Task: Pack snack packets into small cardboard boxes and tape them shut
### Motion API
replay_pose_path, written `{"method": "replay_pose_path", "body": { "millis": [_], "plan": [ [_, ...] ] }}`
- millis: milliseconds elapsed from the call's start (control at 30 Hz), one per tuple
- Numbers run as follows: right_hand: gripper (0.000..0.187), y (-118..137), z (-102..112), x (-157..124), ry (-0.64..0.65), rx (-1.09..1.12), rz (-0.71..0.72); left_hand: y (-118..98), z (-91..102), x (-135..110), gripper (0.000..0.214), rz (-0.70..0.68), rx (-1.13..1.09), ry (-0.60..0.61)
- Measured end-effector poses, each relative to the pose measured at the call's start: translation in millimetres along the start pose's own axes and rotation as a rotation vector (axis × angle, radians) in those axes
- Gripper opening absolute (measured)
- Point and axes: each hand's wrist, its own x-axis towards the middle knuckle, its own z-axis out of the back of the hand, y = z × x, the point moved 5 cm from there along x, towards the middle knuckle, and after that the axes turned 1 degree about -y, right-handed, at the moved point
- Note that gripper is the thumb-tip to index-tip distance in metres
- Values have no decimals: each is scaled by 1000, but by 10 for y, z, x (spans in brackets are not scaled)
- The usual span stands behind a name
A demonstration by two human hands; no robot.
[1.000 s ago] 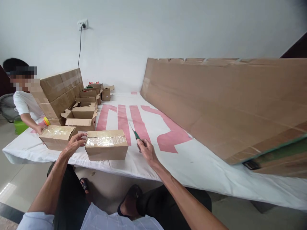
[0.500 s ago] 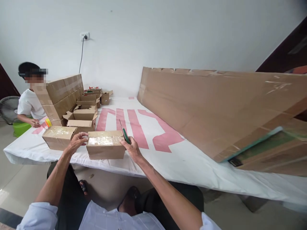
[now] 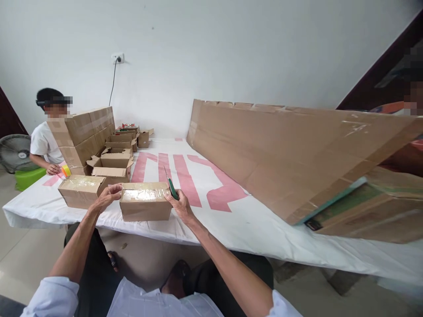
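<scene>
A small taped cardboard box [image 3: 145, 203] lies near the front edge of the white-covered table [image 3: 251, 229]. My left hand [image 3: 109, 196] grips its left end with curled fingers. My right hand [image 3: 180, 204] rests against the box's right end and is closed round a green-handled knife [image 3: 171, 186], whose blade points up and away. A second taped box [image 3: 81, 190] sits just left of my left hand.
Several open cardboard boxes [image 3: 114, 160] and a large carton [image 3: 84, 132] stand at the back left. Another person sits there by a yellow tape roll [image 3: 66, 170]. Big flat cardboard sheets [image 3: 291, 154] lean along the right. A fan [image 3: 15, 152] stands on the floor.
My right hand has brought the knife from the table to the box's right end. The left hand has stayed on the box's left end. The view has tilted a little.
</scene>
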Motion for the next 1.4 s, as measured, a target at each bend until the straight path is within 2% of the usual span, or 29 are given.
{"method": "replay_pose_path", "body": {
  "millis": [167, 367, 500, 600, 733, 900, 1100, 1233, 1400],
  "plan": [
    [64, 40, 13, 8, -1, -22, 19, -7, -19, 40, 32, -49, 23, -57],
    [59, 138, 65, 30, 49, -56, 81, -26, -83, 42, 43, -35, 22, -29],
    [47, 341, 140, 125, 123, -173, 148, -35, -91, 31, 43, -29, 11, -10],
    [36, 590, 129, 216, 248, -265, 227, -17, -75, 37, 44, -26, 14, -17],
    [34, 886, -9, 303, 451, -333, 258, 37, -33, 57, 47, 1, 10, -59],
    [30, 1084, -261, 366, 591, -416, 308, 41, -14, 64, 44, -26, 38, -62],
    [29, 1130, -478, 421, 666, -526, 347, 79, -18, 71, 51, -10, 0, -34],
    [29, 1148, -525, 446, 694, -626, 328, 142, 7, 94, 55, 2, -25, -45],
    [26, 1222, -555, 458, 728, -741, 344, 140, 11, 99, 51, -23, -12, -39]
  ]
}}
